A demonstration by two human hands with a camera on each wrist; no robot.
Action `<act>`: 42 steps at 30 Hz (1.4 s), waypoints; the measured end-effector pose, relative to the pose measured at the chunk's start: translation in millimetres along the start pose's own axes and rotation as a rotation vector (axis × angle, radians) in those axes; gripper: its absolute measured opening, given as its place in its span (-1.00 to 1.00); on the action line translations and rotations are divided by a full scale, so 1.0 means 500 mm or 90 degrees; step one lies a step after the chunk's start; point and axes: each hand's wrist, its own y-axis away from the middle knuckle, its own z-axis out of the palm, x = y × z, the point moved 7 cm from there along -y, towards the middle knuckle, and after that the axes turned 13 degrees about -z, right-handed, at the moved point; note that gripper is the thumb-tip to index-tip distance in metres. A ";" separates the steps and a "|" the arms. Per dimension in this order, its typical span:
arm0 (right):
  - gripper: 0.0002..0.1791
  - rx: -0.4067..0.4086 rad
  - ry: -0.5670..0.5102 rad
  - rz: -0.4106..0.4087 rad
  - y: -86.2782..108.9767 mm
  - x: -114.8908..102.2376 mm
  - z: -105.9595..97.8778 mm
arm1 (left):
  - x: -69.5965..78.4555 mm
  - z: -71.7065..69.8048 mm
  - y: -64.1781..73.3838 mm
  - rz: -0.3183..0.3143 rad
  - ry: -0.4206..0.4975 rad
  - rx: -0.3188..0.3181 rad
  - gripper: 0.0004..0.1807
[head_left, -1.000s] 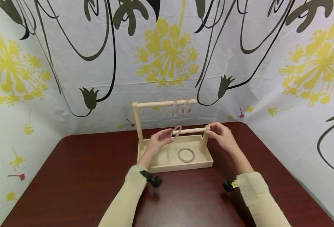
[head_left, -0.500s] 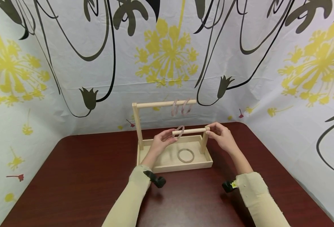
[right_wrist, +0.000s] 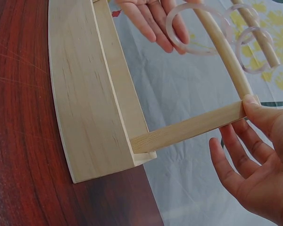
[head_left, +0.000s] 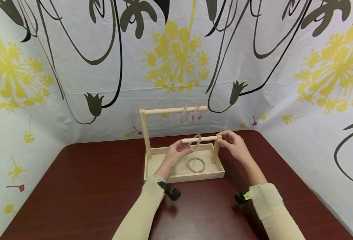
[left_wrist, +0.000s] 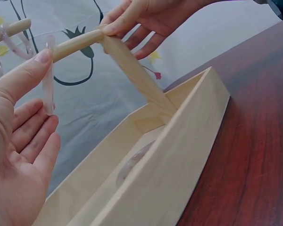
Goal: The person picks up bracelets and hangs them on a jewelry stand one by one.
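My left hand (head_left: 176, 155) pinches a pale pinkish bangle (left_wrist: 48, 89) between thumb and fingers. The bangle encircles the lower wooden rod (head_left: 208, 138) of a jewelry stand, a little in from the rod's free left end. At that rod's other end, my right hand (head_left: 235, 144) holds the top of the short post (right_wrist: 188, 126) with thumb and fingers. A second bangle (head_left: 196, 171) lies flat in the stand's wooden tray (head_left: 191, 177). Two more bangles hang from the upper rod (head_left: 164, 110), towards its free right end.
The tall post (head_left: 146, 133) rises from the tray's left end and carries the upper rod. The stand is on a dark red-brown table (head_left: 104, 173), near its back edge. A patterned cloth (head_left: 128, 76) hangs behind and at both sides.
My left hand has moved right with its bangle, from the lower rod's free end to farther along the rod. The right hand has stayed on the short post.
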 end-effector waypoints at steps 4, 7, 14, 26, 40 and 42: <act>-0.67 -0.001 0.000 0.001 0.000 0.001 0.001 | -0.005 0.010 -0.001 -0.006 0.005 -0.010 -0.56; -0.67 -0.001 0.000 0.000 0.000 0.001 0.001 | -0.008 0.016 -0.002 -0.017 0.016 -0.024 -0.55; -0.67 -0.003 0.000 -0.001 -0.002 0.002 0.003 | -0.012 0.024 -0.003 -0.010 0.025 -0.060 -0.50; -0.67 0.002 -0.005 -0.001 -0.002 0.005 0.001 | -0.016 0.018 -0.009 0.028 0.040 -0.058 -0.45; -0.67 0.000 -0.001 -0.002 0.001 0.006 0.001 | -0.031 0.011 -0.002 0.020 0.015 -0.049 -0.46; -0.67 0.000 -0.001 -0.002 0.002 0.006 0.001 | -0.036 0.010 -0.003 0.018 0.015 -0.052 -0.46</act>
